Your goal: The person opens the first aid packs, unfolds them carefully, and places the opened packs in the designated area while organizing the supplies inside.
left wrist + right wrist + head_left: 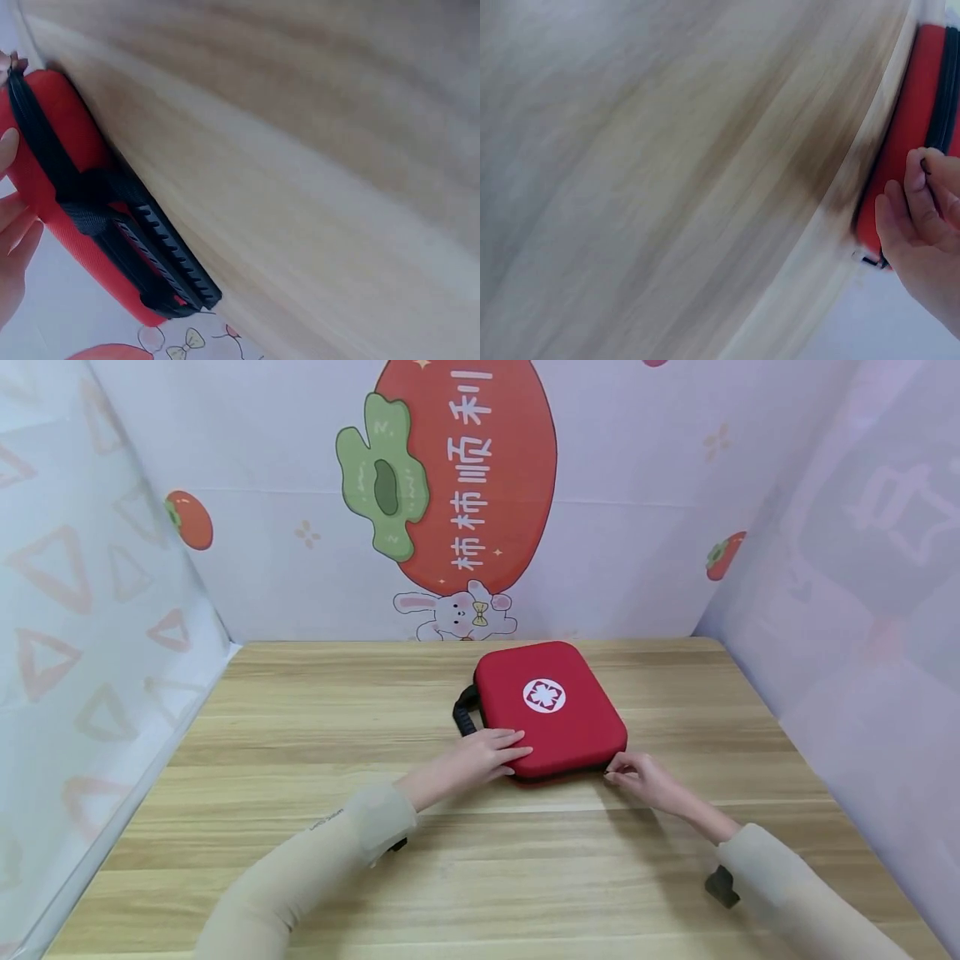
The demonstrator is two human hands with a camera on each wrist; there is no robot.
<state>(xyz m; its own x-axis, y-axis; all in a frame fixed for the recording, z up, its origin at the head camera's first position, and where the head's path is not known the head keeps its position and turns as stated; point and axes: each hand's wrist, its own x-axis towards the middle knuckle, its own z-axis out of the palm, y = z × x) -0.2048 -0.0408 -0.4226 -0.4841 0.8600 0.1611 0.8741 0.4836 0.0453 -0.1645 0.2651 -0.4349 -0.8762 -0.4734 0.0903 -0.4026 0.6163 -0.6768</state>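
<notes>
A red first-aid case (585, 710) with a white round emblem lies flat on the table, its black handle (464, 710) to the left. My left hand (483, 756) rests on the case's near left corner, fingers extended over the lid and edge. At the near right corner, my right hand (641, 777) pinches a small dark zipper pull (925, 166) between thumb and forefinger. The right wrist view shows the black zipper (946, 90) running along the red side up to those fingertips. In the left wrist view the ribbed handle (169, 251) hangs against the case's side.
The wooden table (300, 727) ends at a printed backdrop (285, 568) behind the case. Pale patterned sheets rise on the left and right. A small metal and black piece (868, 259) juts from the case's corner below the right hand.
</notes>
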